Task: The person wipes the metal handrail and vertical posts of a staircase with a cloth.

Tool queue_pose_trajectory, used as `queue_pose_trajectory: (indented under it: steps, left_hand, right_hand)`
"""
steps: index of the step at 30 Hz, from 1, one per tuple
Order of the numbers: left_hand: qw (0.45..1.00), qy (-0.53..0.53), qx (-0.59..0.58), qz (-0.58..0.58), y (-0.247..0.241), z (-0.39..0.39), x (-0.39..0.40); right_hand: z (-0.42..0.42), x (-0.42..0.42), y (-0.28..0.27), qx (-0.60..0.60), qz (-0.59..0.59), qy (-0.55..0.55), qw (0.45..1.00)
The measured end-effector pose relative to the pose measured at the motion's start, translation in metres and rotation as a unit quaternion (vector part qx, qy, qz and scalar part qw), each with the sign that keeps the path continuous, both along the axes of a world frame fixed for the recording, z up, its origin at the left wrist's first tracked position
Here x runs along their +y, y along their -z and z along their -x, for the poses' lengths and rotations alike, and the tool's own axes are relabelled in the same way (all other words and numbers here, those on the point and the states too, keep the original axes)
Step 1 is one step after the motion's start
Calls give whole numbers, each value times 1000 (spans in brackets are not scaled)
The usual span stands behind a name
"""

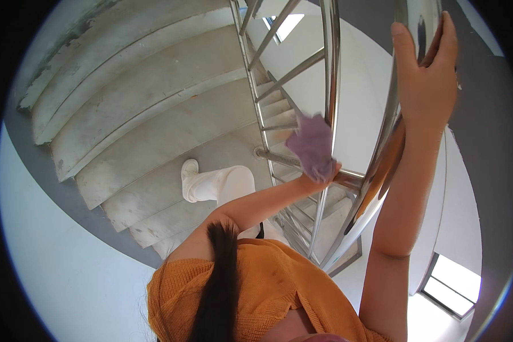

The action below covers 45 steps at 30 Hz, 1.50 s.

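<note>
My left hand (315, 183) holds a crumpled purple cloth (314, 143), which covers most of the fingers. Cloth and hand are against the metal bars of the stair railing, by a short steel post (348, 178) that joins the handrail. Higher up on the right, my right hand (427, 87) straddles the thick, shiny steel handrail (384, 145), thumb on one side and fingers on the other. Where the palm meets the rail is partly hidden. A thinner steel rail (331, 55) runs between the two hands.
Curved concrete steps (154, 102) with worn edges fan out on the left. One foot in a white shoe (190, 179) stands on a step. Through the railing more steps (278, 102) show lower down. A white curved wall (363, 77) and a window (451, 284) lie beyond the handrail.
</note>
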<state>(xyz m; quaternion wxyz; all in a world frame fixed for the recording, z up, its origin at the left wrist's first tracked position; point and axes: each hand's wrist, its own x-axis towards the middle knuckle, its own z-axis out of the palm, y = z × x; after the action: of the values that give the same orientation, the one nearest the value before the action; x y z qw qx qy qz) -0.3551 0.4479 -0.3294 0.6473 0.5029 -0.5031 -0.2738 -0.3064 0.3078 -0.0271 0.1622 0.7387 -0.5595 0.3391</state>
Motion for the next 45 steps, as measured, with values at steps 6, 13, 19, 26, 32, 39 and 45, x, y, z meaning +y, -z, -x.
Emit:
queue_pose_trajectory:
  steps: [6,13,19,26,32,39,45]
  left_hand:
    - [977,180,-93,63,0,-38,13]
    - [928,91,-295,208,-94,-113,-126]
    - [936,40,-320,143,-179,-153,-198]
    - [886,78,-420,181,-135,-123,-130]
    - [961,204,-162,99,-58,-61,-32]
    - [891,380,150,-198,-110,-42,20]
    - [684,392,591,-171,-149,-53,-9]
  right_hand:
    - [-10,3,-5,-33,-11,-12,999]
    - [-7,1,-6,-28,15,-17,999]
    - [-6,1,-8,-62,13,-32,997]
    - [-12,4,-12,-45,54,-25,997]
    - [-5,1,-5,-90,60,-74,991]
    - [39,24,5,-138,19,-210,968]
    - [106,140,31,-345,-215,-145,902]
